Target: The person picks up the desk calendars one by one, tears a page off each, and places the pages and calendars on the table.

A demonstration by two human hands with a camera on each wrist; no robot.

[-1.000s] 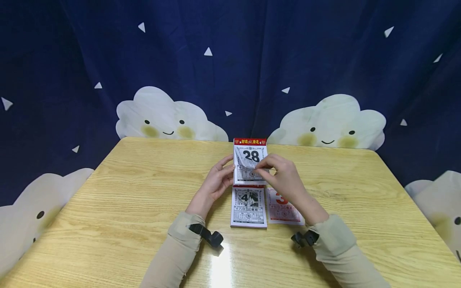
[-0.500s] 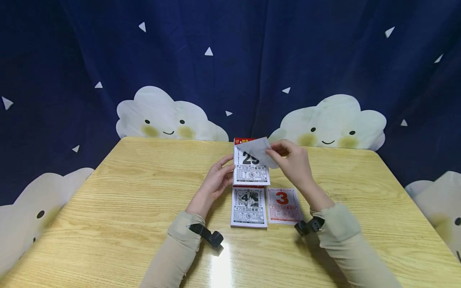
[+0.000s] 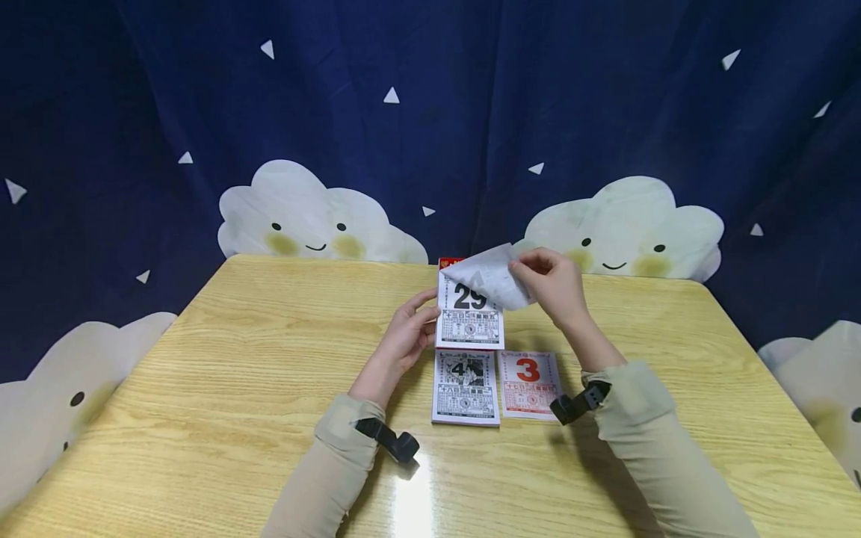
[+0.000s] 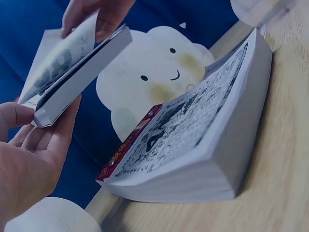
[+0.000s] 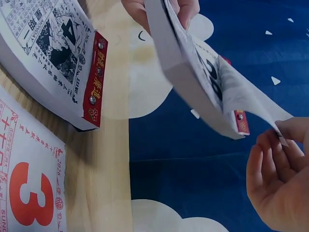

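Note:
My left hand (image 3: 403,336) grips the left side of a thick tear-off calendar (image 3: 469,329), thumb on top and fingers underneath. It is held above the table, as the left wrist view shows. Between the thumb and fingers of my right hand (image 3: 557,288) is the corner of a thin page (image 3: 498,276), lifted and pulled up to the right. That page is still joined near the red header at the upper left. A large black 29 shows on the sheet beneath. Part of the red header (image 5: 241,123) is hidden behind the page.
A second thick calendar (image 3: 466,407) showing a 4 lies on the wooden table (image 3: 282,373) nearer to me. To its right is a loose sheet (image 3: 529,388) with a red 3. Behind the table hangs a dark blue curtain (image 3: 464,90) with cloud faces.
My right hand has moved up and to the right, pulling the 28 page back and uncovering the 29. The left hand stays in place on the calendar.

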